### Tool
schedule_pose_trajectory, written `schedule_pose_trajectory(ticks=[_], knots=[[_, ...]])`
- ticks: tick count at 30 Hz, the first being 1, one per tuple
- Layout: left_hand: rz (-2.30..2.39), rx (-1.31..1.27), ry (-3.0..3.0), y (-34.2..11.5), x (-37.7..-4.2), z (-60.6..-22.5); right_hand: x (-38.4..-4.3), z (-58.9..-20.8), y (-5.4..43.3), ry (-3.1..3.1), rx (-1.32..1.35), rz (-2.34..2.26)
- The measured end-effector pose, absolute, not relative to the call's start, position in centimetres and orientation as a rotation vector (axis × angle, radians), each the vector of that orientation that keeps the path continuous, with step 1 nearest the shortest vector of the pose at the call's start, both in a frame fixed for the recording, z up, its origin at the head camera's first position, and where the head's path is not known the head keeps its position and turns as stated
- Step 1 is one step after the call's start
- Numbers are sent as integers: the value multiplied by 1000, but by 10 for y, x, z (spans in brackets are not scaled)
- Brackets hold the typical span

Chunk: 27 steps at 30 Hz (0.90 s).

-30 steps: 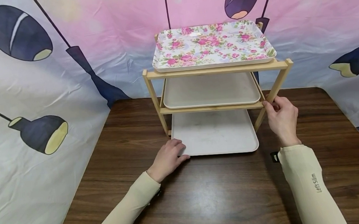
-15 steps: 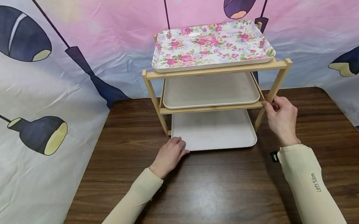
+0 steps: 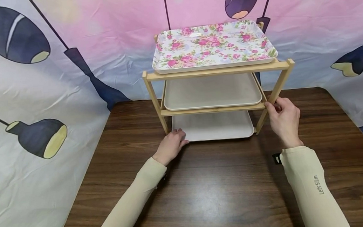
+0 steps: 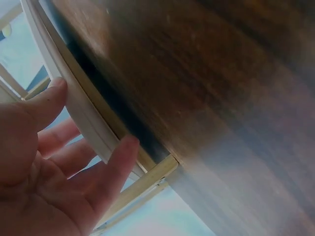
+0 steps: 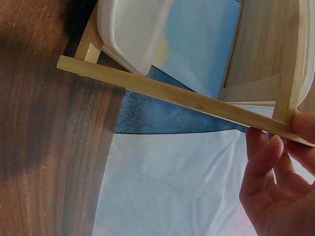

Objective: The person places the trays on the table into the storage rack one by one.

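A three-tier light wooden rack stands on the table. My left hand grips the front left corner of the bottom white tray. In the left wrist view the thumb lies at the rim of the white tray, with several fingers round its other side. The bottom tray's front edge is nearly level with the feet of the rack's front legs. My right hand holds the rack's front right leg near the middle bar. In the right wrist view its fingertips pinch the wooden leg.
On the middle tier lies another plain white tray. A floral tray with pink roses sits on top, tilted toward me. The dark wooden table extends in front, and a printed cloth hangs behind and at the sides.
My left hand has moved away from me, sliding the bottom tray back into the rack; less of it sticks out in front. My right hand keeps its hold on the leg.
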<state>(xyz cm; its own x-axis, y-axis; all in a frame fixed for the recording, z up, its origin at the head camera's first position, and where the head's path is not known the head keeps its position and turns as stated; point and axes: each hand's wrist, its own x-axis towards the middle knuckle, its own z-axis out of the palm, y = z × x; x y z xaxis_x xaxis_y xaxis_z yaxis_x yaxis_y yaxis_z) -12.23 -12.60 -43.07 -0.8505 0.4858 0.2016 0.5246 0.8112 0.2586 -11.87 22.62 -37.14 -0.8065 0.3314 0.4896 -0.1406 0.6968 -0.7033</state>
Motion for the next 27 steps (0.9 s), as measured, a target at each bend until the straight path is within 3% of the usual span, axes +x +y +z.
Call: schedule_pose_trajectory(ticks=[27], knots=[[-504,-644,-2951,-118,-148,-432,-119,-372,226,-2291,-152,1012]])
